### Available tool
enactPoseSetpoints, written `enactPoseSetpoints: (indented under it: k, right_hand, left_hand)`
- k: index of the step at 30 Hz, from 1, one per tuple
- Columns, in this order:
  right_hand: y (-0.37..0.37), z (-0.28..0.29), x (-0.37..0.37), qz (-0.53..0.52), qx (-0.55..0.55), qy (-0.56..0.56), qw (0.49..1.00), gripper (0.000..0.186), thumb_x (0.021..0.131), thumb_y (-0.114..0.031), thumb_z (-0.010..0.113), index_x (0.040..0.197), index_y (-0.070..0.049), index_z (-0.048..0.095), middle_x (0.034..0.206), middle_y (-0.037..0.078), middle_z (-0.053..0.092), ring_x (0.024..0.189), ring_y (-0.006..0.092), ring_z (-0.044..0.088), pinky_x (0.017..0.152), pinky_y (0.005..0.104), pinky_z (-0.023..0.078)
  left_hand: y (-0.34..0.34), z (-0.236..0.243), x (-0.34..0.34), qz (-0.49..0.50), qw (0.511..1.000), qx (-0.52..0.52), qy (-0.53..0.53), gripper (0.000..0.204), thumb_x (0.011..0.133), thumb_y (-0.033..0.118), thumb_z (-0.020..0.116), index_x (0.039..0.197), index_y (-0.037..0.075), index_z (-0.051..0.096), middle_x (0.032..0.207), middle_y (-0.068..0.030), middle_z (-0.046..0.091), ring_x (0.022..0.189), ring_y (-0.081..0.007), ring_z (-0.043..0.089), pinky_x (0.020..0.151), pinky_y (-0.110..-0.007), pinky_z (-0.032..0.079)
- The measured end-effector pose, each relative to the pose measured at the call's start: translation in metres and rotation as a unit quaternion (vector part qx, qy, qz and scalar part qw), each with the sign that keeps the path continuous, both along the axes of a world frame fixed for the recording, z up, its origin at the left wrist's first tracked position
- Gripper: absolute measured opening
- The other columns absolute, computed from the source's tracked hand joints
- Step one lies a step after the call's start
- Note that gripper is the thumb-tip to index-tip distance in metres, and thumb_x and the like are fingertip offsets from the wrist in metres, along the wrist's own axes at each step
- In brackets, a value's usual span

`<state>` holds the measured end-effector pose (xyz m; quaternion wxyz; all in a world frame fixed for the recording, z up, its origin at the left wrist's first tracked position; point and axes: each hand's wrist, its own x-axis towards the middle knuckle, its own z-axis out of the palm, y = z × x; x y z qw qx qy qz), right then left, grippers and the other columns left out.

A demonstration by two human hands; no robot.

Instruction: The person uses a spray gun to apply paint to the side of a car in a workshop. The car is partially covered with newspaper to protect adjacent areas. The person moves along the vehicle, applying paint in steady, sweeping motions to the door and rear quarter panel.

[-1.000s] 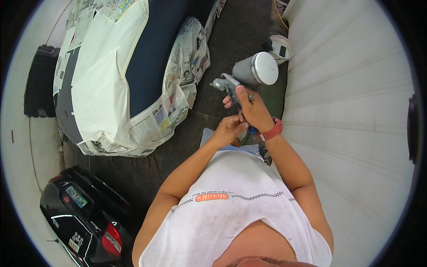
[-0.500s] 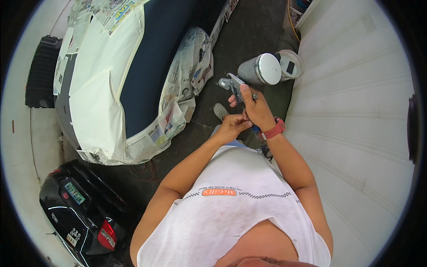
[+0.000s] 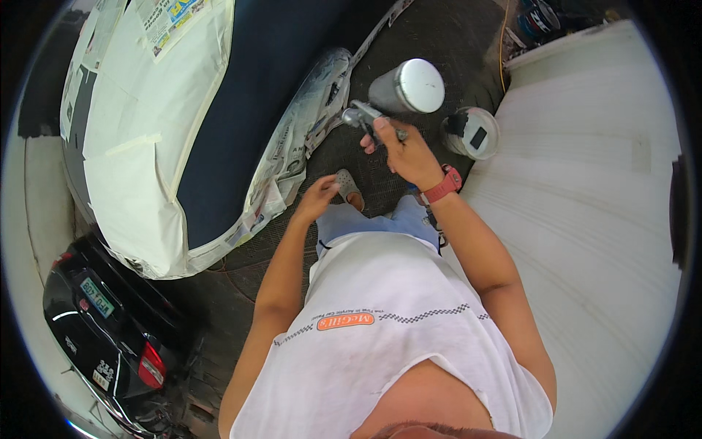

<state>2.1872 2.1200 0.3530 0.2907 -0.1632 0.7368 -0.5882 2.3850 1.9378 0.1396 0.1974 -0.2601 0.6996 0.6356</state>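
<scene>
My right hand [image 3: 406, 155] is wrapped around the handle of a metal spray gun [image 3: 364, 115], its nozzle end pointing left. The gun's silver cup with a pale round lid [image 3: 423, 85] sits above my knuckles. My left hand [image 3: 319, 197] is apart from it, lower and to the left, holding nothing, its fingers loosely stretched out. Just left of both hands lies a dark car body panel [image 3: 241, 110], bordered by white masking paper [image 3: 139, 190] and newspaper [image 3: 281, 172]. The gun's trigger is mostly hidden by my fingers.
A whitish pail [image 3: 491, 140] with a dark rectangle on it stands by the pale ribbed wall [image 3: 585, 183] to my right. An orange hose [image 3: 503, 44] runs along the floor at the upper right. A black car [image 3: 110, 329] is at the lower left.
My left hand has let go near my right wrist and moved left. My right hand has moved up and slightly left with the spray gun. The view has shifted a little.
</scene>
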Motion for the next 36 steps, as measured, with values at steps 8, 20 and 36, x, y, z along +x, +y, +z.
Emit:
enactPoseSetpoints:
  k: [8, 20, 36]
  right_hand:
    - [-0.026, -0.036, -0.069, 0.138, 0.004, -0.054, 0.989, 0.060, 0.106, -0.051, 0.044, 0.094, 0.000, 0.072, 0.077, 0.006, 0.069, 0.051, 0.0074, 0.053, 0.045, 0.0239, 0.041]
    - [-0.012, -0.101, -0.234, 0.136, 0.051, -0.052, 0.988, 0.068, 0.099, -0.064, 0.047, 0.095, -0.001, 0.071, 0.076, 0.006, 0.070, 0.062, 0.0119, 0.065, 0.045, 0.0265, 0.046]
    - [0.018, -0.145, -0.277, 0.167, 0.052, -0.074, 0.982, 0.063, 0.105, -0.056, 0.044, 0.114, 0.001, 0.068, 0.088, 0.009, 0.073, 0.071, 0.0131, 0.069, 0.044, 0.0247, 0.046]
  left_hand:
    - [0.000, -0.044, 0.166, 0.294, 0.909, -0.054, -0.292, 0.059, 0.102, 0.048, 0.058, 0.144, 0.007, 0.055, 0.142, -0.0136, 0.058, 0.122, -0.0259, 0.061, 0.106, -0.043, 0.046]
    - [0.283, -0.040, 0.158, 0.382, 0.881, -0.054, -0.273, 0.050, 0.099, 0.048, 0.062, 0.118, 0.003, 0.069, 0.101, -0.0057, 0.069, 0.090, -0.0195, 0.061, 0.084, -0.036, 0.050]
    - [0.285, 0.019, 0.084, 0.470, 0.832, -0.103, -0.276, 0.057, 0.101, 0.045, 0.061, 0.135, 0.000, 0.060, 0.119, -0.0131, 0.068, 0.110, -0.0235, 0.063, 0.099, -0.035, 0.048]
